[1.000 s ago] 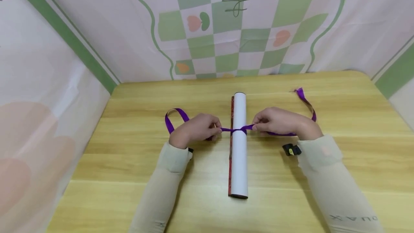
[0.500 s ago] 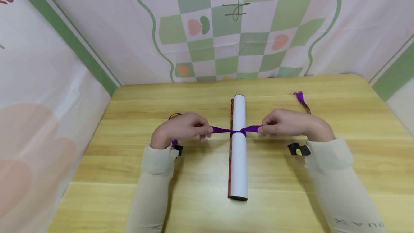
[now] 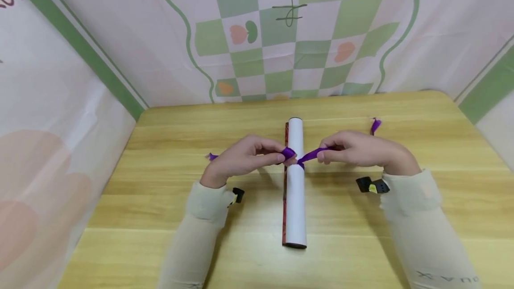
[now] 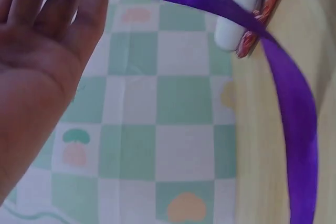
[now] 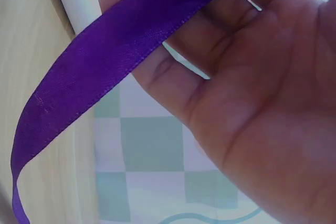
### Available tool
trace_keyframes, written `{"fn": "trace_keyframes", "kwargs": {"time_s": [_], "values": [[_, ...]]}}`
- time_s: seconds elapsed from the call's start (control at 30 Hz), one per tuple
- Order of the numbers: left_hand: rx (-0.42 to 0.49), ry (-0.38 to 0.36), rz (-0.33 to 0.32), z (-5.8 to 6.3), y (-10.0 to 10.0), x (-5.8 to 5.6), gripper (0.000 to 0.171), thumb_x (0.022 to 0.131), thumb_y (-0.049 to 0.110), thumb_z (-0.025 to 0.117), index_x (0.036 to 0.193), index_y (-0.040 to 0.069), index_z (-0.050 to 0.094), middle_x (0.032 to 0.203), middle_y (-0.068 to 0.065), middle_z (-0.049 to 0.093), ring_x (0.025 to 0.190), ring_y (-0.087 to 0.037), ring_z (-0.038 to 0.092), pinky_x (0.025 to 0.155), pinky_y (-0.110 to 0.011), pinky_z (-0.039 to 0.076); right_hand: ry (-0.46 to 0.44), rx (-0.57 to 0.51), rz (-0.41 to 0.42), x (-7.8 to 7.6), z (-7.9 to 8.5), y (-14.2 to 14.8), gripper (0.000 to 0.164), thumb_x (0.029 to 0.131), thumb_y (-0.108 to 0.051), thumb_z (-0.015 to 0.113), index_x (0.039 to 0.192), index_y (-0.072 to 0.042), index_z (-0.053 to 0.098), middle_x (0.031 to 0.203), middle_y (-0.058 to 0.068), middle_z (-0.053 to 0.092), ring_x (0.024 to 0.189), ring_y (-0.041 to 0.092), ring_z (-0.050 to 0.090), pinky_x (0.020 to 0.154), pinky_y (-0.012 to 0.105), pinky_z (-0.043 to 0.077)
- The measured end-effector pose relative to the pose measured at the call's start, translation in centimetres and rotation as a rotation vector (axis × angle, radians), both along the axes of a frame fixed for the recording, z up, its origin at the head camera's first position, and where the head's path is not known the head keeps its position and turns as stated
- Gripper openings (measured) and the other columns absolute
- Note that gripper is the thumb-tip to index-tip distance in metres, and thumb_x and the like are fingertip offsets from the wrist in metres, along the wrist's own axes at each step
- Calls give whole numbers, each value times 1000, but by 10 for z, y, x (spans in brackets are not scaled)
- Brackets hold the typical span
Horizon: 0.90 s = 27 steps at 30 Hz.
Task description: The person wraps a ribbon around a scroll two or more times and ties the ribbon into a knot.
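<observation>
A rolled white scroll point(image 3: 296, 208) with a red patterned edge point(image 3: 284, 222) along its left side lies lengthwise on the table. Around its middle goes a purple ribbon point(image 3: 311, 155), crossed on top. My left hand point(image 3: 249, 157) pinches one length of it, bent into a small fold over the scroll. On the other side, my right hand point(image 3: 355, 150) pinches the other length, stretched out to the right of the crossing. In the left wrist view, loose ribbon point(image 4: 299, 129) hangs down from the hand. The right wrist view shows ribbon point(image 5: 89, 72) running across the fingers point(image 5: 173, 77).
The wooden table point(image 3: 152, 226) meets a wall cloth point(image 3: 279, 57) of green and white checks at its back edge. Black straps point(image 3: 373, 185) show at both wrists. One ribbon end point(image 3: 375, 125) sticks out beyond the right hand, another point(image 3: 212, 157) left of the left hand.
Both hands first moved apart, drawing the ribbon out across the scroll. Then the left hand came back right to the scroll, folding its length, while the right hand stayed nearly in place.
</observation>
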<state>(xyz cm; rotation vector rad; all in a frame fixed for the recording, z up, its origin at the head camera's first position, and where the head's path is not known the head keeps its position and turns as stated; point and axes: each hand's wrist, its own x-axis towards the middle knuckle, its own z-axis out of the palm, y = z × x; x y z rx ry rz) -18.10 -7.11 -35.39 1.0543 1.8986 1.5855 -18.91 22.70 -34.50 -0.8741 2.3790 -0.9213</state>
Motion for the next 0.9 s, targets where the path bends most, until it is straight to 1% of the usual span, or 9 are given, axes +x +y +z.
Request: {"fn": "trace_keyframes", "kwargs": {"time_s": [0.07,0.13,0.27,0.3,0.37,0.43,0.5,0.7,0.9], "values": [[42,1,44,-4,6,-1,28,92,19,59,110,-1,69,105,-11,71,99,-25,64,90,-39,51,-6,-17,4,0,0,0,22,96,-34,53,87,-17,63,67,-2,45,55,10,41,52,27,40],[48,33,103,-6,12,-2,29,92,22,60,111,3,70,105,-6,71,91,-21,64,80,-33,53,0,-17,-4,0,0,0,22,96,-35,53,88,-17,64,68,-1,47,56,10,41,52,27,40],[18,129,236,-10,20,-3,33,92,30,60,116,9,70,110,3,70,87,-12,60,66,-26,46,27,-10,-28,-2,1,1,22,96,-36,53,90,-19,64,70,0,50,58,10,42,53,27,40],[13,151,258,-11,22,-3,34,92,31,59,117,10,69,111,4,69,88,-10,60,67,-27,46,29,-12,-31,-2,0,1,21,96,-36,53,89,-19,64,70,0,50,58,10,42,54,27,40],[15,175,302,-12,24,-3,35,92,31,59,118,10,69,113,4,68,99,-7,59,80,-29,48,26,-17,-29,-3,0,1,22,96,-36,53,90,-18,64,71,1,50,58,11,42,54,27,40],[33,165,312,-10,26,-2,35,93,30,57,120,10,67,114,3,69,107,-7,59,90,-31,47,20,-17,-29,-4,-1,0,22,96,-36,53,90,-17,64,72,2,51,58,11,42,54,27,40],[58,158,310,-10,28,-2,36,94,29,56,122,10,66,113,3,70,110,-6,58,93,-31,48,15,-15,-37,-4,-1,0,23,96,-36,53,90,-17,64,71,1,50,57,11,42,52,27,40],[136,91,352,-16,35,-3,33,95,20,55,122,3,64,111,-6,70,106,-13,63,89,-33,51,23,-30,-33,-4,1,0,22,96,-35,53,89,-17,64,69,1,48,55,10,40,50,27,38],[291,53,437,-18,37,-3,30,92,16,59,117,-1,66,108,-12,70,101,-24,65,87,-38,52,36,-37,-43,-2,1,-1,22,96,-36,53,91,-18,65,71,1,50,58,11,42,52,27,39]]}}
